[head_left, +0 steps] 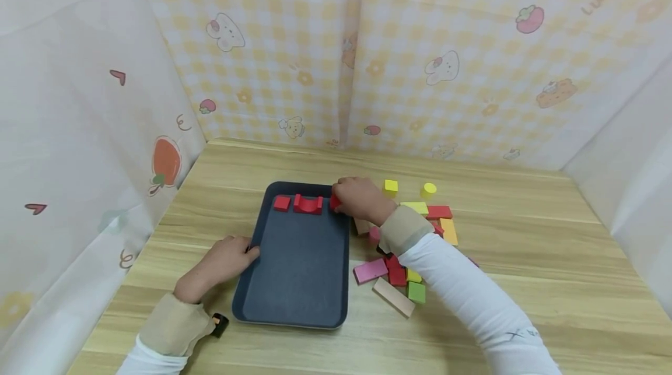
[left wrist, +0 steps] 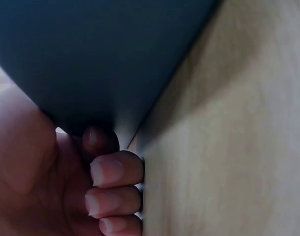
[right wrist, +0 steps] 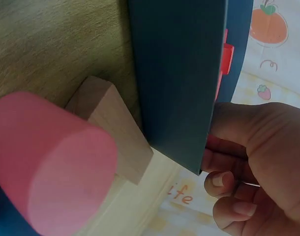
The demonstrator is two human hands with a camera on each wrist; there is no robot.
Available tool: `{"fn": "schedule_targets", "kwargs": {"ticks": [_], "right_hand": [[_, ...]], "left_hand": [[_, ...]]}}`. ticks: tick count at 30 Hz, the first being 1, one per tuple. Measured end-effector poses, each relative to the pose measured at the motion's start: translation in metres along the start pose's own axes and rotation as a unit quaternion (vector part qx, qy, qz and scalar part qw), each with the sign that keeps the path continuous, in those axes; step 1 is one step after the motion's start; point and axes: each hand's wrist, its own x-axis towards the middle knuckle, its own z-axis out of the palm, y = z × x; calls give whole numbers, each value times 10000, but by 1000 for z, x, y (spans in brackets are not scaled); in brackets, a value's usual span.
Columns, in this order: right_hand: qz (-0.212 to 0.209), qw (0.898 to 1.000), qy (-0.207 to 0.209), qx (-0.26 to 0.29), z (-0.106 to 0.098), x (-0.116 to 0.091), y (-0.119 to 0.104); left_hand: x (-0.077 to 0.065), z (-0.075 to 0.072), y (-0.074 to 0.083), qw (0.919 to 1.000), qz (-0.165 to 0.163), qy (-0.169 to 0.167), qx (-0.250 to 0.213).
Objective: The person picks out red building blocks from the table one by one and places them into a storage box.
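Note:
A dark blue-grey tray [head_left: 299,270] lies on the table with a red square block [head_left: 282,203] and a red arch-shaped block [head_left: 308,204] along its far end. My left hand [head_left: 226,261] grips the tray's left rim, thumb over the edge; in the left wrist view its fingers curl beside the tray's outer wall [left wrist: 101,59]. At the far right corner, my right hand [head_left: 359,197] pinches a red block [head_left: 334,203] just inside the rim. That block is mostly hidden by the fingers, and the tray wall [right wrist: 179,88] covers it in the right wrist view.
Right of the tray lie several loose blocks: a pink cylinder [right wrist: 71,172], a wooden block [head_left: 394,297], a pink block [head_left: 370,270], a green block [head_left: 416,293] and a yellow cube [head_left: 390,188]. A yellow cylinder [head_left: 428,190] stands farther back. Patterned curtain [head_left: 409,72] hangs behind the table.

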Motion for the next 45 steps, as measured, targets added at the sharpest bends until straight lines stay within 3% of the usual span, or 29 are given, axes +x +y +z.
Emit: {"fn": "schedule_targets", "kwargs": {"ticks": [32,39,45], "right_hand": [[46,9997,-169,-197,4,-1,-10],[240,9995,-15,205,-1,0,-5],[448,9971,169,597,-18,-13,13]], "left_hand": [[-1,1,0,10000,-10,36,-45],[-2,2,-1,10000,-9,37,-58],[-1,2,-2,10000,-12,42,-51]]}}
